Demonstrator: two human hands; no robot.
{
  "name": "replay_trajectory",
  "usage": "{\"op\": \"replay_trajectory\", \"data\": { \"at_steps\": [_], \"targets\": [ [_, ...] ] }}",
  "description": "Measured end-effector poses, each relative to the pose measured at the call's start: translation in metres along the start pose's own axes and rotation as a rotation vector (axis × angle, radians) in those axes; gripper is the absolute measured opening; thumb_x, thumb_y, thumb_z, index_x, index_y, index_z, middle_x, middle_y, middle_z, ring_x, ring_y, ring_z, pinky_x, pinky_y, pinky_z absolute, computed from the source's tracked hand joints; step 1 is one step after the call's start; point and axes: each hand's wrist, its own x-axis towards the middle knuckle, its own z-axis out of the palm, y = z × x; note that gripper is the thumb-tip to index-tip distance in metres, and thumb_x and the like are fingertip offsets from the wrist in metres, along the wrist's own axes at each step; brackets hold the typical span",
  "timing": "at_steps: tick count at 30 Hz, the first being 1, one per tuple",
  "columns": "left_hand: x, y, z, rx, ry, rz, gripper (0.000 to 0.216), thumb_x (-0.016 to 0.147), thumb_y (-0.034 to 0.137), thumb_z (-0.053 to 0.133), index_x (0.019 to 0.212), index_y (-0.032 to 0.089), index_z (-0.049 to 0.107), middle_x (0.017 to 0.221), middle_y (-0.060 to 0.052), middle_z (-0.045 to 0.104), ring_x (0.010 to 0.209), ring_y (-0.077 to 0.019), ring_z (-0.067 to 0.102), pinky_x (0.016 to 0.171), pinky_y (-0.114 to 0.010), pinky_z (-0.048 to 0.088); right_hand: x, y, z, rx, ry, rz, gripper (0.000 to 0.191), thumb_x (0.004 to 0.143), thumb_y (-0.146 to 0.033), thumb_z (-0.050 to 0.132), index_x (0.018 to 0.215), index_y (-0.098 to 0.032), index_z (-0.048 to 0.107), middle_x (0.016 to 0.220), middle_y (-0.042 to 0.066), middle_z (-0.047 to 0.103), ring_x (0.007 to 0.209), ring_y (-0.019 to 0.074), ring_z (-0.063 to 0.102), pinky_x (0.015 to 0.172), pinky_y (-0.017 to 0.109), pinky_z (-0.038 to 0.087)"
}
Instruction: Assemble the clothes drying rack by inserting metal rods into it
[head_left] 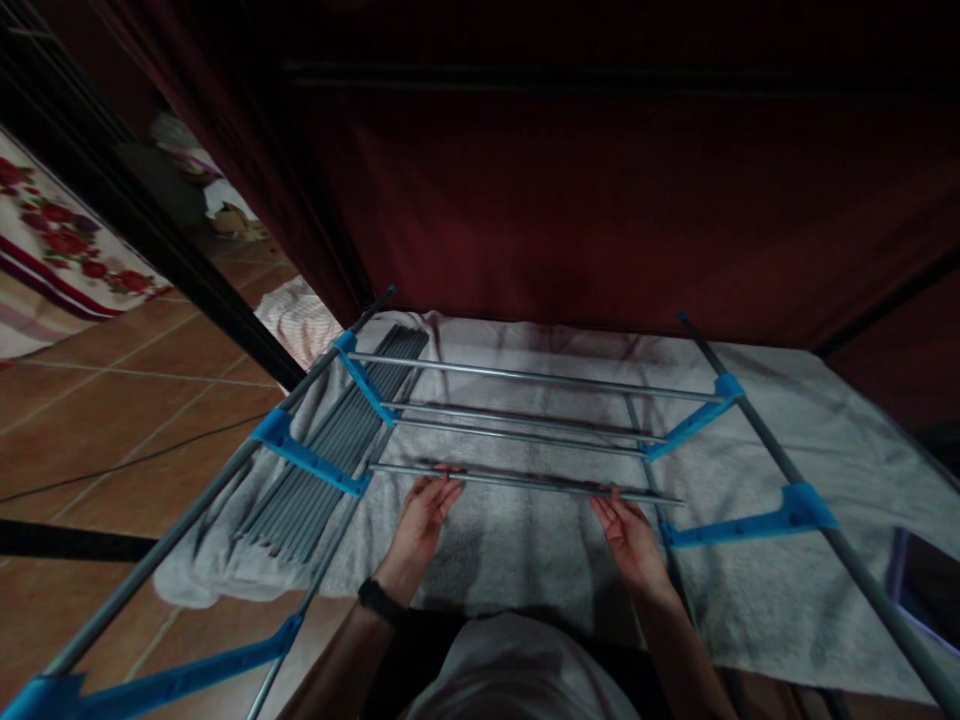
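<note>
A thin grey metal tube (525,483) lies level across both my hands. My left hand (426,508) pinches it left of its middle, and my right hand (624,530) grips it nearer its right end. The tube's left end meets or overlaps the inner tip of a blue plastic bracket (311,458); contact is unclear. Its right end appears just above the inner end of the right bracket (750,525), apart from it. Around my hands stands a rack frame of grey side poles (776,440), with several crossbars (536,376) spanning the brackets farther back.
Several loose grey tubes (322,470) lie bunched at the left on a grey blanket (495,540). A dark phone-like object (926,590) rests at the right edge. Dark red curtains (570,210) hang behind; a cable (150,455) crosses the tiled floor.
</note>
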Motion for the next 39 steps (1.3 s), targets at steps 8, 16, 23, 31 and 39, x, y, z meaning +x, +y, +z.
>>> {"op": "replay_trajectory", "data": {
  "at_steps": [8,16,23,31,39],
  "targets": [
    [-0.009,0.009,0.026,-0.049,-0.061,0.035,0.021,0.075,0.014,0.088,0.08,0.019,0.068,0.094,-0.004,0.08,0.085,-0.0154,0.076,0.088,-0.029,0.061,0.001,-0.001,0.003,0.021,0.008,0.029,0.023,0.067,-0.018,0.093,0.083,-0.024,0.078,0.091,0.001,0.081,0.091,0.0182,0.078,0.095,0.035,0.065],
    [-0.024,0.011,0.044,0.029,-0.146,0.137,0.039,0.067,0.034,0.098,0.093,0.019,0.074,0.101,-0.006,0.08,0.093,-0.0187,0.075,0.09,-0.033,0.058,-0.005,0.0,0.017,0.021,-0.017,0.033,0.019,0.074,-0.019,0.086,0.089,-0.025,0.077,0.095,0.0,0.08,0.093,0.0171,0.077,0.096,0.032,0.064],
    [-0.048,0.011,0.067,0.168,-0.191,0.263,0.038,0.074,0.048,0.093,0.092,0.02,0.073,0.105,-0.008,0.077,0.104,-0.0228,0.073,0.092,-0.036,0.057,-0.014,0.009,0.038,0.025,-0.03,0.107,0.018,0.077,-0.023,0.086,0.092,-0.025,0.078,0.095,0.0,0.08,0.093,0.0167,0.076,0.097,0.032,0.063],
    [-0.073,0.004,0.088,0.257,-0.304,0.303,0.038,0.088,0.049,0.081,0.111,0.021,0.071,0.109,-0.009,0.078,0.111,-0.0273,0.072,0.1,-0.041,0.056,-0.042,0.039,0.076,0.096,-0.09,0.256,0.014,0.081,-0.027,0.089,0.087,-0.025,0.077,0.088,-0.002,0.079,0.086,0.014,0.077,0.09,0.027,0.065],
    [-0.083,0.007,0.091,0.406,-0.343,0.459,0.039,0.097,0.054,0.07,0.123,0.024,0.064,0.1,-0.005,0.074,0.101,-0.0234,0.071,0.101,-0.038,0.052,-0.072,0.04,0.102,0.009,-0.322,0.594,0.028,0.088,-0.045,0.084,0.092,-0.019,0.075,0.094,0.007,0.082,0.082,0.0179,0.078,0.076,0.03,0.065]
  ]
}}
